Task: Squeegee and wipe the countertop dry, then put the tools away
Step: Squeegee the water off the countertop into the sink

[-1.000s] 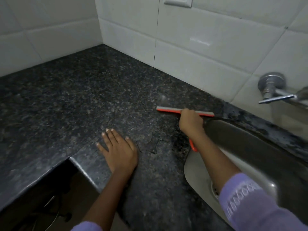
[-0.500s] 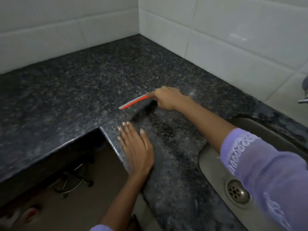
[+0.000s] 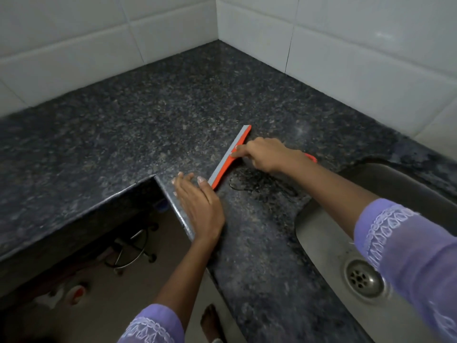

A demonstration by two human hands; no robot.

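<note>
An orange squeegee (image 3: 231, 155) with a grey rubber blade lies edge-down on the dark speckled granite countertop (image 3: 148, 115). My right hand (image 3: 265, 154) is shut on its handle, whose orange end sticks out behind the wrist. The blade runs diagonally from the middle of the counter down towards the inner corner of the L-shaped edge. My left hand (image 3: 200, 206) rests flat on the counter edge, fingers apart, its fingertips close to the blade's lower end. A wet streak with a dark outline shows on the granite just right of the blade.
A steel sink (image 3: 329, 241) with a round drain (image 3: 362, 278) is set into the counter at the right. White wall tiles (image 3: 346, 53) rise behind the counter on both sides. Below the counter's cut-out lie a floor, a wire stand (image 3: 131, 251) and my bare foot.
The squeegee has gone from the sink's rim out to the left across the counter, and now sits diagonally near my left hand. The view has swung left; the tap is out of frame.
</note>
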